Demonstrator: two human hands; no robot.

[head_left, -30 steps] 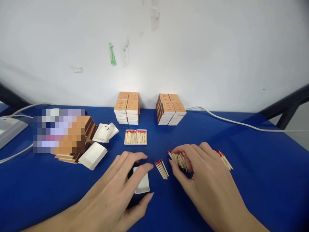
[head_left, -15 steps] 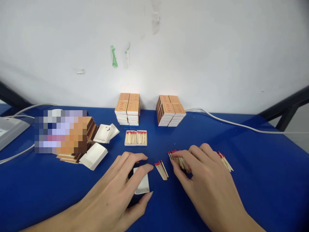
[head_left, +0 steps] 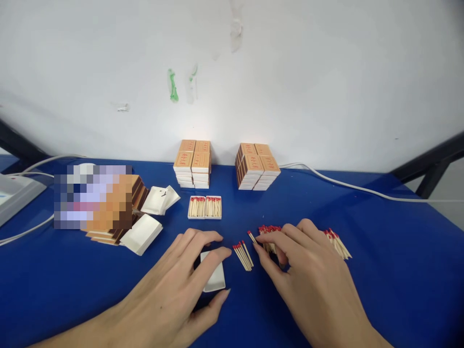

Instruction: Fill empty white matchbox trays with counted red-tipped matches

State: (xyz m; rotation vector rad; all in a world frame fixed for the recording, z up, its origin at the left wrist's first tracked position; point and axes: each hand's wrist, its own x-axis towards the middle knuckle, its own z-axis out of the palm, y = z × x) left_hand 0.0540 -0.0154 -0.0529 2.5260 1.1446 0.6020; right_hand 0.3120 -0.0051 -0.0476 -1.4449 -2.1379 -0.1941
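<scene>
Between thumb and forefinger, my right hand [head_left: 304, 270] pinches a matchstick [head_left: 251, 236], its red head pointing up and left. Behind and partly under those fingers lies a pile of matches [head_left: 268, 229]; more matches [head_left: 338, 243] show to the right of the hand. My left hand [head_left: 181, 280] hovers with fingers spread over a white matchbox tray [head_left: 216, 278], which it partly hides. I see nothing held in the left hand. A small row of matches [head_left: 243, 256] lies on the blue table between my hands.
Two trays filled with matches [head_left: 205, 207] stand further back. Behind them are two stacks of matchboxes [head_left: 192, 164]. White trays [head_left: 141, 234] and flat box sleeves [head_left: 108, 237] lie at left, part of that area pixelated. A white cable [head_left: 344, 184] runs along the back right.
My right hand has drawn one matchstick slightly left, apart from the pile. The left hand stays almost still over the tray.
</scene>
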